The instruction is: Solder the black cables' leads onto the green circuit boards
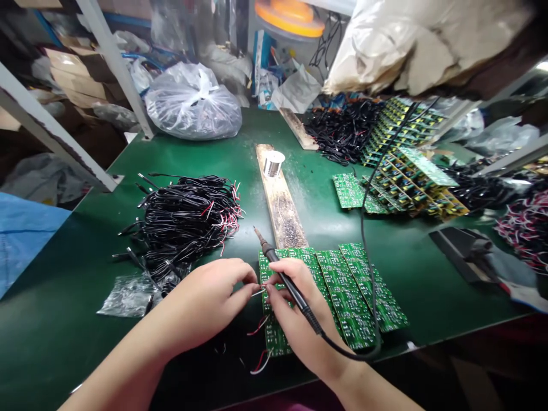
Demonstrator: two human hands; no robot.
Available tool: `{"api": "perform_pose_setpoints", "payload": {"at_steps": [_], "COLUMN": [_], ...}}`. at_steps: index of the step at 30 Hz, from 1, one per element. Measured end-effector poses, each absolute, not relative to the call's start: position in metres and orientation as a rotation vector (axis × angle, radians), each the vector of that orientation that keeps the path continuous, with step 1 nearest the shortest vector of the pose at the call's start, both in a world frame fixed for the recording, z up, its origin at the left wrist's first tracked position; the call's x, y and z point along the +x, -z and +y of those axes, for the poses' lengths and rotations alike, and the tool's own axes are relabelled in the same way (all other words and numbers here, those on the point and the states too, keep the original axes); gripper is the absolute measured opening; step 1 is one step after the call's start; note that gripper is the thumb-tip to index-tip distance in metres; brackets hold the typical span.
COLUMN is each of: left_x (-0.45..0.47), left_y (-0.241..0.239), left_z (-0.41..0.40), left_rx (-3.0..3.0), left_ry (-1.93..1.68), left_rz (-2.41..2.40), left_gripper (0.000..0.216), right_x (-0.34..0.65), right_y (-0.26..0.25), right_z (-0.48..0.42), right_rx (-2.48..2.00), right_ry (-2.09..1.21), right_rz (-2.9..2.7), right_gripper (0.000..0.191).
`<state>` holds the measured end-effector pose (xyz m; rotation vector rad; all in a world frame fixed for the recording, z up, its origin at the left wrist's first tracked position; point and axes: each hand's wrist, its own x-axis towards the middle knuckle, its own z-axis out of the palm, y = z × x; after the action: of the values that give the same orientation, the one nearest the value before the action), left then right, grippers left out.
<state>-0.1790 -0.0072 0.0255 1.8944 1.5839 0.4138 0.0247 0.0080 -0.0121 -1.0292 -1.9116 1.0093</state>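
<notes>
My left hand is closed in a pinch on a thin wire end at the left edge of a row of green circuit boards. My right hand is wrapped round a black soldering iron, its tip pointing up and away over the boards; the fingertips of both hands meet at the wire. The iron's black cord runs off to the right and back. Red and white wire ends trail below the boards.
A heap of black cables with red ends lies left. A scorched wooden strip carries a solder spool. More stacked boards and cables sit at the back right, a tied plastic bag at the back.
</notes>
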Motion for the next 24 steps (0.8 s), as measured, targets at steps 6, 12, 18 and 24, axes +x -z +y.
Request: {"api": "perform_pose_setpoints", "payload": {"at_steps": [6, 12, 18, 24], "left_x": [-0.181, -0.179, -0.168, -0.163], "left_y": [-0.027, -0.021, -0.007, 0.001], "left_z": [-0.001, 0.001, 0.007, 0.013], "left_rx": [1.639, 1.556, 1.66, 1.676], "left_ry": [-0.344, -0.328, -0.43, -0.443], "left_rz": [1.471, 1.536, 1.855, 1.872], "left_gripper": [0.032, 0.022, 0.02, 0.023], "right_x": [0.025, 0.03, 0.054, 0.088], "right_y": [0.011, 0.013, 0.001, -0.011], "right_z": [0.01, 0.01, 0.009, 0.026], "right_rx": [-1.014, -1.054, -1.185, -1.299], "right_ry": [-1.026, -0.991, -0.919, -0.821], "right_rz": [-1.903, -1.888, -1.855, -1.825], "right_gripper": [0.031, 0.028, 0.024, 0.016]}}
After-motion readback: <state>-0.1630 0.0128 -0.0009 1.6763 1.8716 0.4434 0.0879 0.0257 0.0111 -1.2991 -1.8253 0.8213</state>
